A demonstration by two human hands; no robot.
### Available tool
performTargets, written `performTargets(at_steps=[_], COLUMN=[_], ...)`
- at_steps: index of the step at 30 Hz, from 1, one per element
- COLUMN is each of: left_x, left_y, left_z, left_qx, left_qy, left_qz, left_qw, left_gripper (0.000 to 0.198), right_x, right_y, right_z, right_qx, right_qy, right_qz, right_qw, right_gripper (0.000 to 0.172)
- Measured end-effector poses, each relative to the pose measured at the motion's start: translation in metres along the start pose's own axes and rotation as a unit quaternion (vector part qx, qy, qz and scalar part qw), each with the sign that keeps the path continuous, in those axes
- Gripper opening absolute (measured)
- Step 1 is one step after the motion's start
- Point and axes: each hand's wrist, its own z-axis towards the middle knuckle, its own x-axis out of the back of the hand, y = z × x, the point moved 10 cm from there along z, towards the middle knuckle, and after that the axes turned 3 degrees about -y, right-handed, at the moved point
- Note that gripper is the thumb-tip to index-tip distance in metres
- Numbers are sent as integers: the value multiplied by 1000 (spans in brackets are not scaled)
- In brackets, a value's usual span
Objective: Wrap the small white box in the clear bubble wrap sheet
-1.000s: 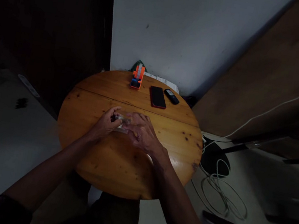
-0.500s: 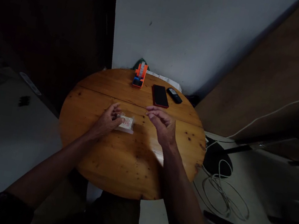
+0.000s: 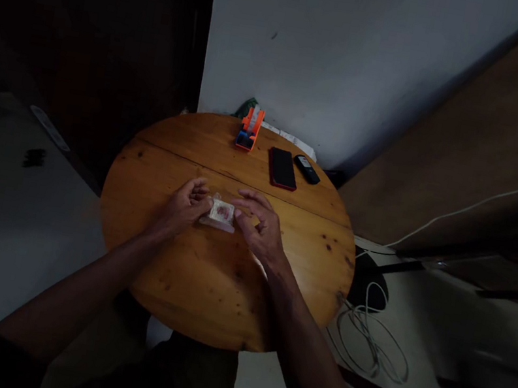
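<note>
A small clear packet (image 3: 221, 213) with a reddish print lies in the middle of a round wooden table (image 3: 204, 284). My left hand (image 3: 183, 208) pinches the packet's left edge with curled fingers. My right hand (image 3: 259, 227) has its fingertips on the packet's right edge, fingers bent. Both forearms reach in from the bottom of the view. What is inside the packet is too dim to tell.
At the table's far edge stand an orange and blue holder (image 3: 249, 131), a dark phone with a red rim (image 3: 282, 168) and a small black handset (image 3: 307, 169). A white wall rises behind. Coiled white cable (image 3: 371, 338) and a dark frame lie on the floor to the right.
My right hand lifted off the packet and away to the right, then came back down onto its right edge. My left hand stayed on the packet's left side.
</note>
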Motion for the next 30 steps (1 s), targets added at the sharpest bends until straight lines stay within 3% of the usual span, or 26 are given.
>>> performTargets(at_steps=[7, 10, 12, 14, 17, 19, 26, 30], left_x=[-10, -9, -9, -9, -5, 0, 12, 13], left_y=[5, 3, 2, 1, 1, -1, -8, -12], left_z=[-5, -5, -5, -5, -2, 0, 7, 10], left_qx=[-23, -25, -19, -12, -5, -5, -6, -13], left_qy=[-29, -28, -28, -25, -8, 12, 72, 80], left_qz=[73, 75, 72, 58, 13, -14, -18, -7], left_qw=[997, 996, 997, 998, 1000, 1000, 997, 997], left_gripper=[56, 57, 59, 60, 56, 53, 43, 35], right_x=[-27, -29, -18, 2, 30, 37, 15, 3], right_y=[-20, -28, -28, -19, 2, 17, 78, 89], right_z=[-5, -5, -3, -2, -5, -7, -10, -8], right_qx=[55, 74, 60, 22, -31, -52, -162, -176], right_qy=[-115, -127, -87, -1, 132, 178, 197, 175], right_qz=[-148, -143, -79, 9, 89, 101, 139, 124], right_qw=[981, 979, 991, 1000, 987, 977, 957, 961], right_gripper=[27, 29, 20, 16, 16, 14, 24, 28])
